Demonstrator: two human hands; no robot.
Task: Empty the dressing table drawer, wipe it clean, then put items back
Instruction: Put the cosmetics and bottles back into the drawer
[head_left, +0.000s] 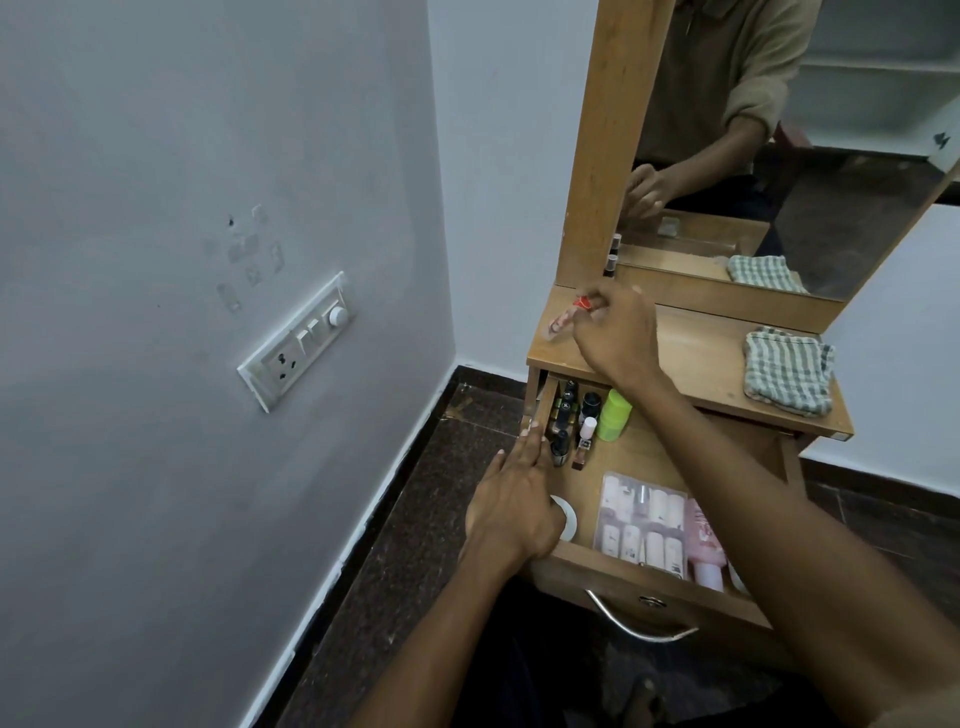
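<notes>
The wooden drawer (639, 577) of the dressing table stands pulled out. Inside lie several small dark bottles (563, 415), a green bottle (614, 415), a clear pack of small bottles (641, 525), a pink bottle (704, 540) and a white round lid (569, 519). My left hand (514, 504) rests with straight fingers on the drawer's left edge. My right hand (615, 332) is over the tabletop's back left corner and pinches a small tube with a red cap (566, 314), whose end touches the tabletop (691, 358).
A folded checked cloth (787, 371) lies on the tabletop at the right. The mirror (779, 171) rises behind it in a wooden frame. A wall with a switch panel (298, 343) is at the left, and dark floor lies below.
</notes>
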